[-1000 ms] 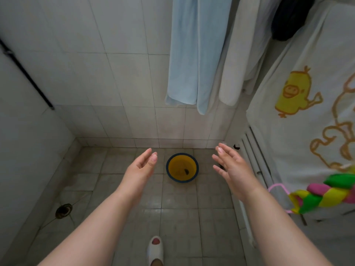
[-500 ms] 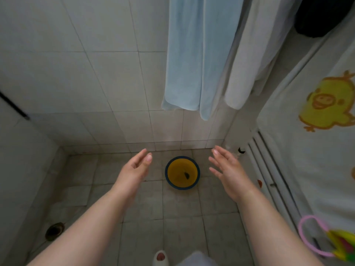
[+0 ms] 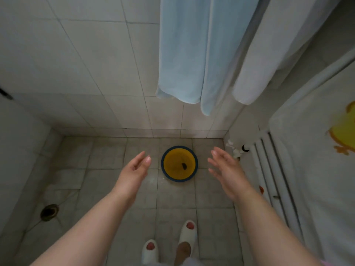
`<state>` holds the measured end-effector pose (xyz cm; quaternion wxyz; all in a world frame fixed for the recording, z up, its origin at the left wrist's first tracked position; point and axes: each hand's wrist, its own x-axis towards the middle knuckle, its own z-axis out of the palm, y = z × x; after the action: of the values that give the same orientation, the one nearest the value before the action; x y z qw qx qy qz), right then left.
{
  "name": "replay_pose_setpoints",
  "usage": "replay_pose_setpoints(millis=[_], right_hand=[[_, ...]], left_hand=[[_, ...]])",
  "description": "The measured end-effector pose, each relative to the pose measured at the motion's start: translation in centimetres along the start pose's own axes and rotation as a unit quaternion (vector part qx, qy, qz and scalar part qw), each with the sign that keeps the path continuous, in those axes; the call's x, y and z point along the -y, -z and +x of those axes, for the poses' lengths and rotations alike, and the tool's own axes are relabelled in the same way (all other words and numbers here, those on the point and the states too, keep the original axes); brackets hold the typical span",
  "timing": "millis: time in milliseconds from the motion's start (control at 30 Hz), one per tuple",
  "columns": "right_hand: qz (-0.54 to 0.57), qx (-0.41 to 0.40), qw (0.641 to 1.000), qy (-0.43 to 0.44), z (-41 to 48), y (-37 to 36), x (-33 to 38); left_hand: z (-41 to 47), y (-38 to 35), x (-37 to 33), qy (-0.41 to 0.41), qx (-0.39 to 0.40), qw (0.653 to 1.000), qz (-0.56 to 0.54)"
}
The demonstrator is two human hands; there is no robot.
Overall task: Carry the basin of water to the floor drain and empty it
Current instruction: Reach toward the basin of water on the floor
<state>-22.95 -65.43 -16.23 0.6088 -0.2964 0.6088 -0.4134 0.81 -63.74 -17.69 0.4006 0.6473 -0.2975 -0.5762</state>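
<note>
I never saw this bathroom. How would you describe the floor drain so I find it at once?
On the tiled floor, go left from the white slippers toward the left wall. The floor drain lies just before that wall: a dark round hole with a metal ring, set into the tiles, whereas the yellow basin stands on them.

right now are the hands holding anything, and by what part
Nothing is held. The left hand and right hand are open in the air on either side of the basin, which sits on the floor untouched.
</note>
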Motion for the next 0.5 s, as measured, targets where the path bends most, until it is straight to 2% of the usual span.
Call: replay_pose_setpoints(millis=[300,500], right_hand=[[-0.054,0.02,0.997,-0.051,7.1,2.4,-1.4],[-0.053,0.003,0.994,-0.099,13.2,2.2,-5.4]], left_hand=[[5.8,-3.4,1.9,0.032,-0.027,0.999,-0.009],[11.9,-4.0,6.0,0.066,-0.038,0.997,0.012]])
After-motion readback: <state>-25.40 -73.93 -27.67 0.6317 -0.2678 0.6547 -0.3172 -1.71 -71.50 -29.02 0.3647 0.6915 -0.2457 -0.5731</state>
